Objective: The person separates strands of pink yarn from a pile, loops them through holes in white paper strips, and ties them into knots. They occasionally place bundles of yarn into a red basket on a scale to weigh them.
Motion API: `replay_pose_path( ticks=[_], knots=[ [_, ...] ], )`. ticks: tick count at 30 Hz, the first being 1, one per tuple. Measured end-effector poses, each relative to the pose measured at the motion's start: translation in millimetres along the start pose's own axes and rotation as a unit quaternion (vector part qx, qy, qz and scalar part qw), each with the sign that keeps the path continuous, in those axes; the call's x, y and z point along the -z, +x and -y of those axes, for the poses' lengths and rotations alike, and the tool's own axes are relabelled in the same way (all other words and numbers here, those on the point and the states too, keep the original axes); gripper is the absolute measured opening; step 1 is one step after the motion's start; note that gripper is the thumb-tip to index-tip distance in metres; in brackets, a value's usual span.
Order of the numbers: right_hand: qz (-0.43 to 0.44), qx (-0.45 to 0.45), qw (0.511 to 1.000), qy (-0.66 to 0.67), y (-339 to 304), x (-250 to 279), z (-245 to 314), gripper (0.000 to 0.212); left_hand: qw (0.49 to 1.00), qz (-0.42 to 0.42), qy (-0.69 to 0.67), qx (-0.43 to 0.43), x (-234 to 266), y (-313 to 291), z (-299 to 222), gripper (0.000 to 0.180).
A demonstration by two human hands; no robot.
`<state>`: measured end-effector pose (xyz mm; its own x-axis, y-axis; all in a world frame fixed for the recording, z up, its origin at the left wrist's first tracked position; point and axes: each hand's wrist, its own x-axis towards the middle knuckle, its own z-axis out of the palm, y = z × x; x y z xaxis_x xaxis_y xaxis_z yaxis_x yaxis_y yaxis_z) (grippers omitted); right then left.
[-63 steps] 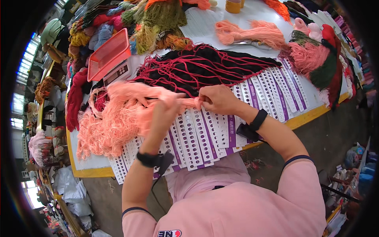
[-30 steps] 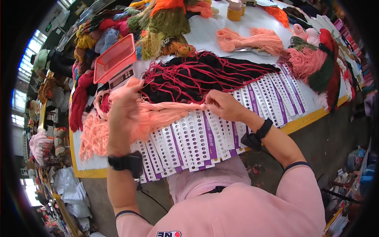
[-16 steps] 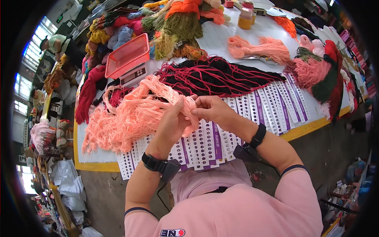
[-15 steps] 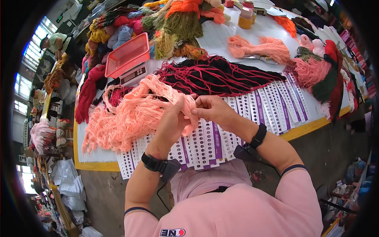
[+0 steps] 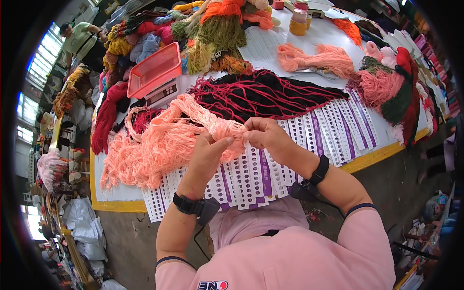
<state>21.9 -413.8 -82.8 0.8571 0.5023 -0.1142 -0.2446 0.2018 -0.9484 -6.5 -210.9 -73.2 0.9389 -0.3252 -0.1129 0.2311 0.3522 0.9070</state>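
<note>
A big loose heap of peach-pink yarn [image 5: 145, 157] lies at the table's left front, and a gathered skein end of it [image 5: 224, 129] runs up to my hands. My left hand [image 5: 209, 150] is closed round this end from below, thumb toward the right. At its right tip my right hand [image 5: 265, 133] pinches the yarn between thumb and fingertips. Under and in front of my hands lie rows of white punched cards [image 5: 244, 176] with purple strips. Just beyond stretches a bundle of black yarn with crimson strands [image 5: 270, 94].
A red tray [image 5: 154, 68] sits on a scale [image 5: 163, 94] behind the heap. Multicoloured yarn piles [image 5: 217, 38] fill the back left; another peach skein [image 5: 316, 59] and mixed skeins [image 5: 386, 89] lie right. The table has a yellow edge [image 5: 382, 153]. A person [image 5: 82, 41] stands far left.
My left hand has turned and slid lower on the yarn, and the gathered end now shows more fully between my hands. The person far left has straightened up.
</note>
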Motion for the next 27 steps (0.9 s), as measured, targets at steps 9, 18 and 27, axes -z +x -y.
replay_pose_path(
  ticks=[9,18,27],
  knots=[
    [0.054,-0.089,0.955,0.277,-1.0,0.0,7.5,0.003,0.985,-0.002,-0.174,0.013,-1.0,2.3,0.7,0.020],
    [0.144,-0.139,0.979,0.038,9.2,60.1,20.9,0.011,0.987,-0.101,-0.008,0.125,53.1,11.7,-33.8,0.027],
    [0.046,-0.059,0.963,-0.258,-26.8,168.8,77.5,0.029,0.966,-0.169,-0.194,-0.030,248.2,-58.6,-129.4,0.015]
  ],
)
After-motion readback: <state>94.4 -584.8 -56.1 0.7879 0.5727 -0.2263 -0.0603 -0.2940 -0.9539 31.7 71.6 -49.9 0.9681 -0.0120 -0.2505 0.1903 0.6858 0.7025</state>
